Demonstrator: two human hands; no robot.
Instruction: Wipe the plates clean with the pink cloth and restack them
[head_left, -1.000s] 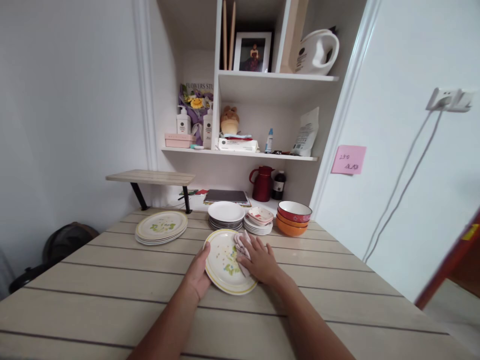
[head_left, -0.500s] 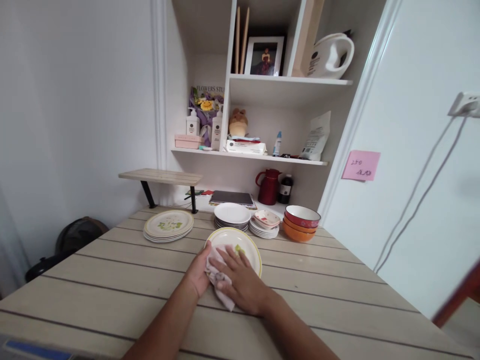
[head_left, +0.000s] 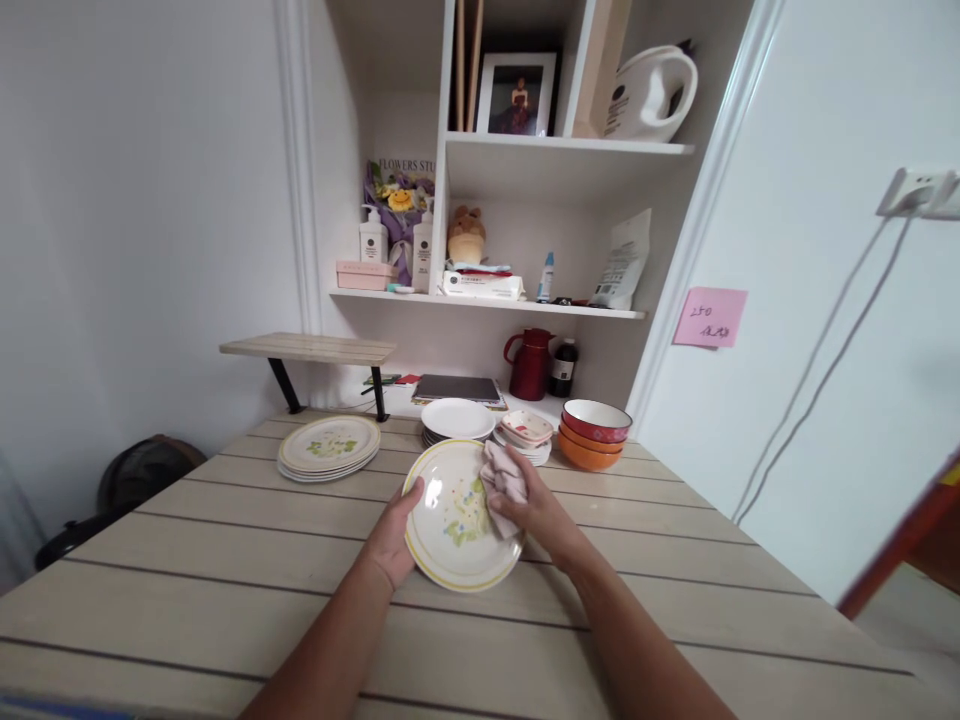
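Observation:
A cream plate (head_left: 442,510) with a yellow rim and a green flower pattern is tilted up in front of me. My left hand (head_left: 395,530) grips its left edge, thumb over the rim and fingers hidden behind. On the plate's right side lies a crumpled pale pink cloth (head_left: 504,488), bunched in the closed fingers of my right hand (head_left: 541,508). The cloth touches the plate's face and its right rim.
Matching plates are stacked (head_left: 330,445) at the left. Behind stand a stack of white plates (head_left: 458,418), small dishes (head_left: 527,427) and nested bowls (head_left: 595,437). A low wooden riser (head_left: 311,348) is at the back left, a red jug (head_left: 530,364) farther back.
My right hand and the cloth have moved from the plate's lower left to its right side, baring the flower pattern. The right hand, flat before, is now closed round the cloth.

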